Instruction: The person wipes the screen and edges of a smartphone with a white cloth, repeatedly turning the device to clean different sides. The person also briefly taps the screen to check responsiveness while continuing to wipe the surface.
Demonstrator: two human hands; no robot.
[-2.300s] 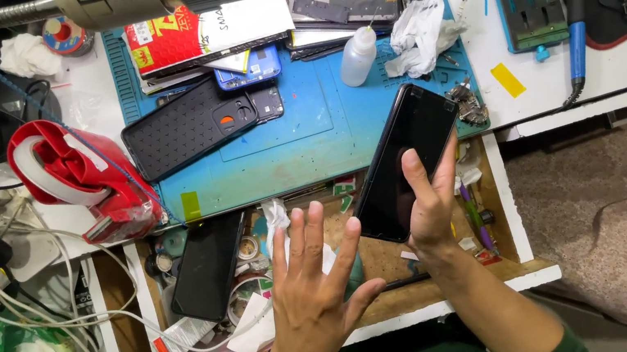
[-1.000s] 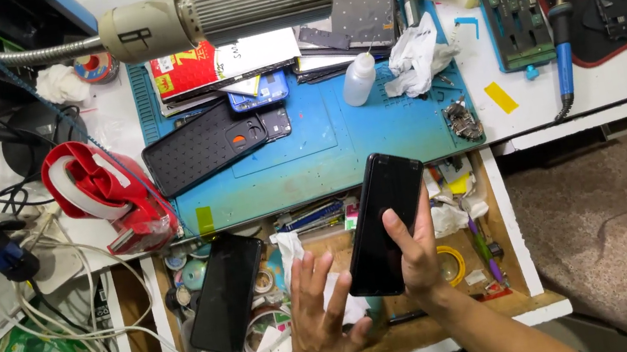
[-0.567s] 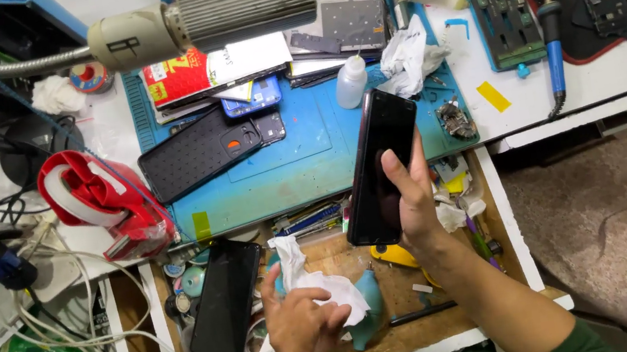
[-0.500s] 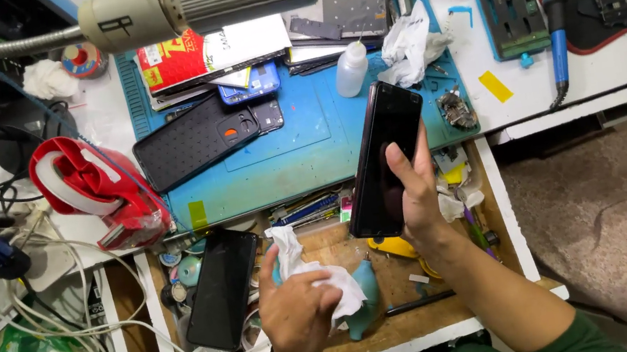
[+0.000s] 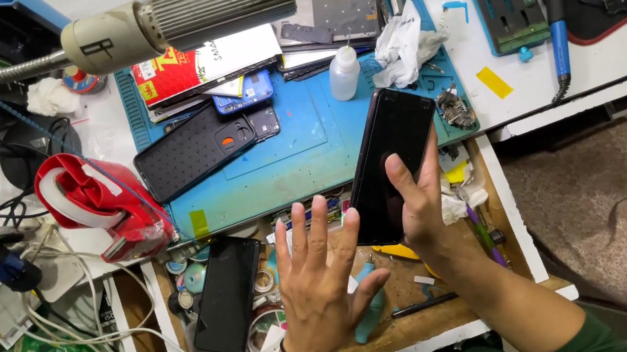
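Seen from the head camera, a person's right hand (image 5: 417, 206) grips a black smartphone (image 5: 393, 162) by its lower end, thumb laid across the dark screen, holding it tilted above the near edge of a blue work mat (image 5: 302, 157) and an open wooden drawer (image 5: 443, 322). The left hand (image 5: 319, 278) hovers just beside the phone, fingers spread wide, holding nothing. A second black phone (image 5: 228, 295) lies in the drawer to the left; a red tape dispenser (image 5: 106, 203) and a small white squeeze bottle (image 5: 345, 74) sit on the cluttered bench
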